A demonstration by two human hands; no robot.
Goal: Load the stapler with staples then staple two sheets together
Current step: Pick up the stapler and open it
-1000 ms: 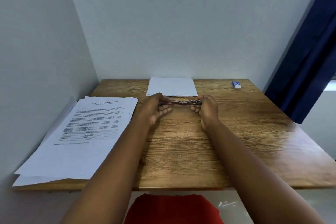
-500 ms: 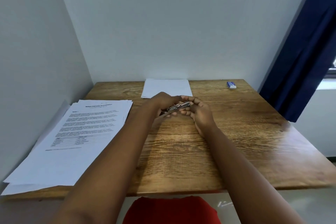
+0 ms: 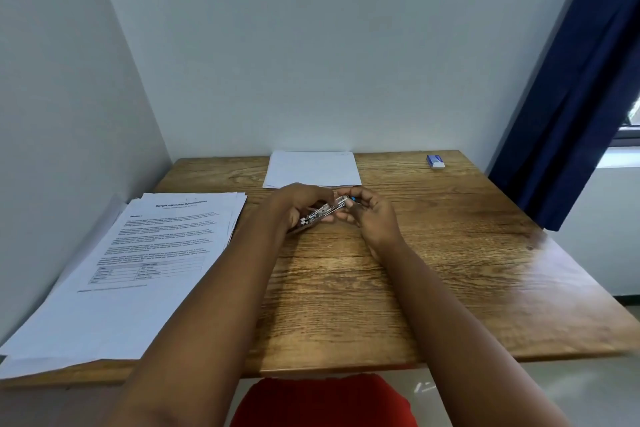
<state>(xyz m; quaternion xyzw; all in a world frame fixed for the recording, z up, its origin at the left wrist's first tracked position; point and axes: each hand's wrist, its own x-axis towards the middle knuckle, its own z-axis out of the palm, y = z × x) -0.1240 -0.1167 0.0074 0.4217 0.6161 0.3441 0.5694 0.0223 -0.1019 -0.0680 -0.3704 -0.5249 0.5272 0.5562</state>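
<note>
A small metal stapler (image 3: 320,213) lies tilted between both hands over the middle of the wooden table (image 3: 450,253). My left hand (image 3: 298,204) grips its near, lower end with curled fingers. My right hand (image 3: 370,215) pinches its far, upper end, where a small blue tip (image 3: 352,199) shows. Whether staples are inside I cannot tell. A stack of printed sheets (image 3: 138,263) lies at the left edge of the table. Blank white sheets (image 3: 311,168) lie at the back, just beyond my hands.
A small blue and white box (image 3: 435,161) sits at the table's back right corner. White walls close in the left and back sides. A dark blue curtain (image 3: 571,97) hangs at the right. Red clothing (image 3: 322,402) shows below the front edge.
The stapler has turned from lying level between the hands to tilted, its right end raised. Both hands have drawn closer together around it.
</note>
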